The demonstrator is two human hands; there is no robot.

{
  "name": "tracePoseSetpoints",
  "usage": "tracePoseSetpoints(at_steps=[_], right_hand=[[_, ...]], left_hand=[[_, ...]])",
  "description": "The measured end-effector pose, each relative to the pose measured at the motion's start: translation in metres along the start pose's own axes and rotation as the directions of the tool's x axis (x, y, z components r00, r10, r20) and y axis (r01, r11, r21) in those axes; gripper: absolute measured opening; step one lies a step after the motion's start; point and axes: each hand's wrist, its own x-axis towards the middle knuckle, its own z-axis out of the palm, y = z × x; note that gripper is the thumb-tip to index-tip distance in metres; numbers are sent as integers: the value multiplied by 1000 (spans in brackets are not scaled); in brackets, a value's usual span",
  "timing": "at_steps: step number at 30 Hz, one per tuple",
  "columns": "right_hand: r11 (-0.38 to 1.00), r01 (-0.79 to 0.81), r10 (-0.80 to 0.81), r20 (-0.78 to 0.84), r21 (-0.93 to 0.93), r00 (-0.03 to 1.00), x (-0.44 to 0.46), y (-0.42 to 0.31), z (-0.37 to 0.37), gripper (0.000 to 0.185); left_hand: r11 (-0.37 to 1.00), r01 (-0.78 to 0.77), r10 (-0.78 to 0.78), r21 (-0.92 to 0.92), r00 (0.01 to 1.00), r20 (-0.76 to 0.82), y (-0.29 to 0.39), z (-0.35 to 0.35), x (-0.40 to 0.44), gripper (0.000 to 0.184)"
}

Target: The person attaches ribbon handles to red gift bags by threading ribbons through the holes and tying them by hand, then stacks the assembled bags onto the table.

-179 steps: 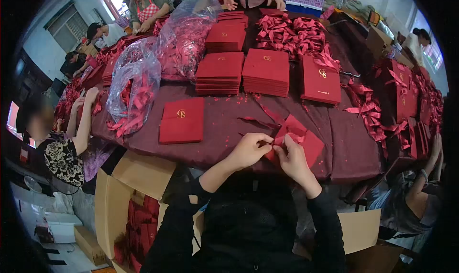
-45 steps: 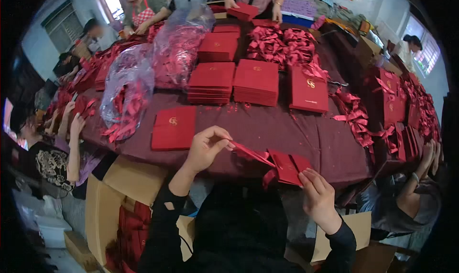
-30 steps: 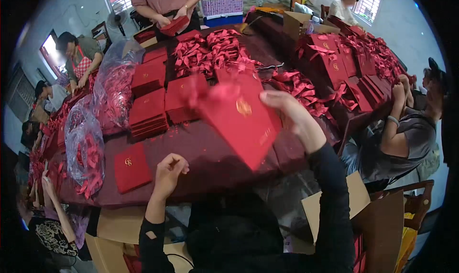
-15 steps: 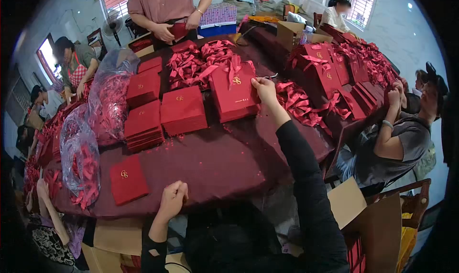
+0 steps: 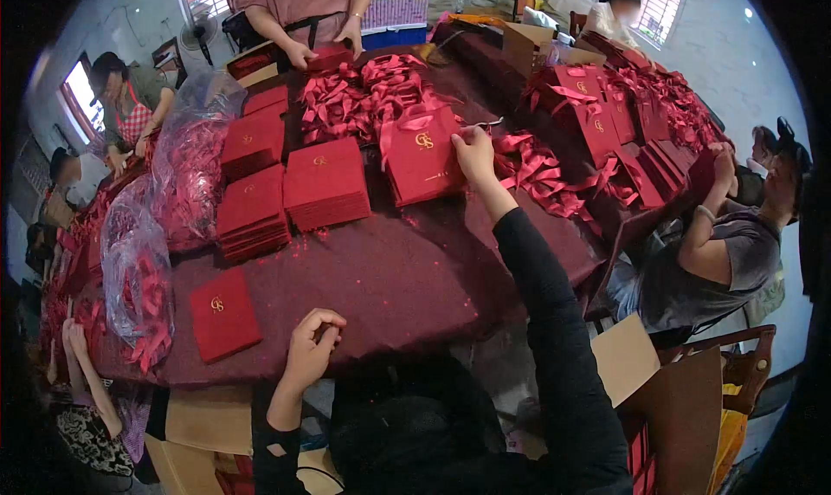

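Note:
At the right edge of a stack of red bags with gold lettering (image 5: 421,159), my right hand (image 5: 475,155) has its thumb and fingers closed on the top bag. Ribbon lies across the stack's upper part. My left hand (image 5: 313,346) is loosely curled near the table's front edge, with nothing visible in it. To its left lies a small pile of red envelopes (image 5: 224,315) with a gold mark. Taller envelope stacks (image 5: 327,183) stand left of the bag stack.
Dark red cloth covers the table (image 5: 372,296). Clear plastic bags of ribbon (image 5: 138,278) lie left; ribbon heaps (image 5: 537,174) and standing red bags (image 5: 597,118) are right. Cardboard boxes (image 5: 208,421) stand below the front edge. Several people sit or stand around.
The ribboned bag was carried rightward and up from the front of the table onto the stack. My left hand let go of the ribbon and drew back toward the front edge.

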Motion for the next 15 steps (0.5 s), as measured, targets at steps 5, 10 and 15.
tracePoseSetpoints(at_steps=[5, 10, 15], right_hand=[[995, -101, 101, -44, 2, 994, -16, -11, -2, 27], [978, -185, 188, -25, 100, 982, -13, 8, 13, 26], [985, -166, 165, -23, -53, 986, -13, 14, 13, 30]], left_hand=[[1000, -6, 6, -6, 1000, -3, -3, -3, -5, 11], [999, -36, 35, -40, 999, -6, 0, -1, -6, 10], [1000, -19, 19, -19, 1000, -7, 3, -1, -9, 10]])
